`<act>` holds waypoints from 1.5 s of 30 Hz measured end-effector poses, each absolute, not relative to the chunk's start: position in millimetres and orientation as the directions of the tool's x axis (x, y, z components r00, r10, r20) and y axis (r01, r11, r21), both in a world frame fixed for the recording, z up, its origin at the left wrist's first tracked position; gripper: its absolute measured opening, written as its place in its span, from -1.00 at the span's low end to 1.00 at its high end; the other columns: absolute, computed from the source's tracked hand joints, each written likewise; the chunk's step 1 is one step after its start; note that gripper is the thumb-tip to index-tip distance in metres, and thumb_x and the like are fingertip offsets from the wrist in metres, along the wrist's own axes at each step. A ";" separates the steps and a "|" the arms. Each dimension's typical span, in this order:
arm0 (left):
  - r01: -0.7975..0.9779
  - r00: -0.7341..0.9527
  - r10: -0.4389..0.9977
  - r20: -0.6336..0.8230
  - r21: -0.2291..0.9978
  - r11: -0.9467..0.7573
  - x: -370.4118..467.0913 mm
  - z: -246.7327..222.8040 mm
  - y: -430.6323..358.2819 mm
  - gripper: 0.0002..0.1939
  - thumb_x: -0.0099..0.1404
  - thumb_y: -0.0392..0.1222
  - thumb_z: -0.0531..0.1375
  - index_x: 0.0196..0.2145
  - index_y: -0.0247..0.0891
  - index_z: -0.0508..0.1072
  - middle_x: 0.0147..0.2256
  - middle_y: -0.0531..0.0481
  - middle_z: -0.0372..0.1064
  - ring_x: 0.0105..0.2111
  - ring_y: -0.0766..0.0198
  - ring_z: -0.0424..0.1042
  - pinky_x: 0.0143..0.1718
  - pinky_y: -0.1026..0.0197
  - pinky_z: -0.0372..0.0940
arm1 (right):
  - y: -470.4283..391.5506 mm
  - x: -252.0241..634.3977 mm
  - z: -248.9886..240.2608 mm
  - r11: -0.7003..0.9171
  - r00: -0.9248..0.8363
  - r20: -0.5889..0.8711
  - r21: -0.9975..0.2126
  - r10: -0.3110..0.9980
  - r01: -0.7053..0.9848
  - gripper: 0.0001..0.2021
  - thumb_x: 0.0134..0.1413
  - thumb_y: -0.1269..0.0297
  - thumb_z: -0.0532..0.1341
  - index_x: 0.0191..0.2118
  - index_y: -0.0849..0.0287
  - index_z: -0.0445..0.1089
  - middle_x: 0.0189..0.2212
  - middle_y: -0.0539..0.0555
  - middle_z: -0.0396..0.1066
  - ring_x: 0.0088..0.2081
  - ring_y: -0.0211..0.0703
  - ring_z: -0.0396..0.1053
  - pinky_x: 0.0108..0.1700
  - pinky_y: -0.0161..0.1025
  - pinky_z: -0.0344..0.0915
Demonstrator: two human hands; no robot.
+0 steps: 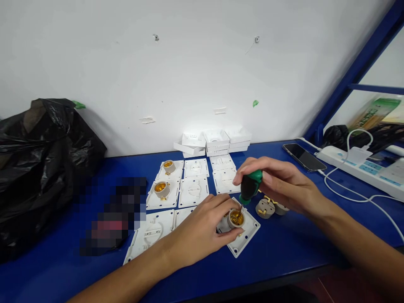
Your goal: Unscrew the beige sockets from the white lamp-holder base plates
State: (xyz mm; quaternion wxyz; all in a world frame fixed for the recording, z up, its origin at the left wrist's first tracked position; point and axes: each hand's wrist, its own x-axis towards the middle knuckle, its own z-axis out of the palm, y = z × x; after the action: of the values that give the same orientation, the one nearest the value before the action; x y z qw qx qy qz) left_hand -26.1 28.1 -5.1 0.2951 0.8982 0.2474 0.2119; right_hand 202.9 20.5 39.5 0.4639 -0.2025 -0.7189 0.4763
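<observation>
My right hand (271,181) grips a short screwdriver (249,188) with a green and black handle, its shaft pointing down into a lamp socket (236,218). That socket is round and beige with a brass-coloured threaded inside, and it sits on a square white plate (248,240). With thumb and fingers, my left hand (210,227) holds the socket from the left side. The screwdriver's tip is hidden inside the socket. Just right of the plate lie a few loose sockets (265,208) with brass contacts.
White plates (193,191) lie in rows, two bearing sockets (162,190). Stacked white boxes (216,141) stand against the wall. A black plastic bag (47,160) is at the left; a phone (304,157), cables and a power strip (362,167) lie at the right on the blue table (284,252).
</observation>
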 end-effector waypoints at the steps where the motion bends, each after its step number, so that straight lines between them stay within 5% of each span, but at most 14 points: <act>1: 0.324 0.788 0.573 0.226 0.639 -0.697 -26.4 -4.7 27.7 -0.71 0.38 -0.16 0.35 0.00 -0.14 0.41 0.01 -0.02 0.44 -0.01 0.09 0.41 0.03 0.06 0.33 | 19.5 202.5 40.3 0.488 -0.479 0.497 -0.859 0.723 -0.154 -0.75 0.43 0.19 0.15 0.07 -0.03 0.53 -0.08 0.10 0.46 -0.05 -0.13 0.39 -0.05 -0.17 0.38; 16: 0.404 0.794 0.589 0.149 0.595 -0.695 -26.4 -2.4 27.6 -0.71 0.41 -0.01 0.32 -0.01 -0.15 0.43 -0.05 -0.03 0.40 -0.05 0.04 0.33 0.03 0.02 0.30 | 19.9 199.6 32.6 0.489 -0.374 0.528 -0.848 0.762 -0.202 -0.77 0.42 0.17 0.16 0.00 -0.03 0.56 -0.08 0.06 0.44 -0.07 -0.16 0.38 -0.08 -0.23 0.39; 25: 0.368 0.812 0.537 0.228 0.515 -0.774 -26.7 -2.3 27.6 -0.70 0.44 0.03 0.28 -0.01 -0.19 0.42 -0.06 -0.04 0.43 -0.11 0.09 0.36 0.03 0.03 0.29 | 17.8 198.7 31.7 0.438 -0.403 0.486 -0.874 0.775 -0.210 -0.76 0.42 0.21 0.17 0.06 -0.09 0.53 -0.11 0.06 0.46 -0.09 -0.16 0.40 -0.10 -0.24 0.41; 29: 0.366 0.811 0.530 0.247 0.493 -0.789 -25.9 -1.5 28.3 -0.69 0.45 0.04 0.26 -0.01 -0.20 0.42 -0.08 -0.04 0.45 -0.13 0.11 0.39 0.01 0.05 0.29 | 21.3 198.6 30.1 0.478 -0.351 0.529 -0.849 0.773 -0.227 -0.78 0.36 0.05 0.21 -0.04 -0.08 0.57 -0.13 0.06 0.42 -0.13 -0.15 0.38 -0.13 -0.22 0.41; 45: 0.359 0.824 0.508 0.253 0.461 -0.812 -26.4 -1.4 26.3 -0.70 0.51 0.07 0.18 -0.02 -0.20 0.37 -0.08 0.00 0.46 -0.09 0.11 0.42 0.18 -0.02 0.07 | 21.0 199.4 30.5 0.450 -0.407 0.514 -0.858 0.755 -0.249 -0.77 0.43 0.22 0.15 0.04 -0.07 0.53 -0.12 0.05 0.45 -0.08 -0.19 0.40 -0.09 -0.26 0.40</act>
State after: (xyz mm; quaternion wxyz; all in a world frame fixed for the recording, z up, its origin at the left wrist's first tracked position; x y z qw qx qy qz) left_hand -26.4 26.3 -1.4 0.2009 0.9335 0.2321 0.1852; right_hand 199.4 21.0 30.5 0.5120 -0.1860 -0.6805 0.4902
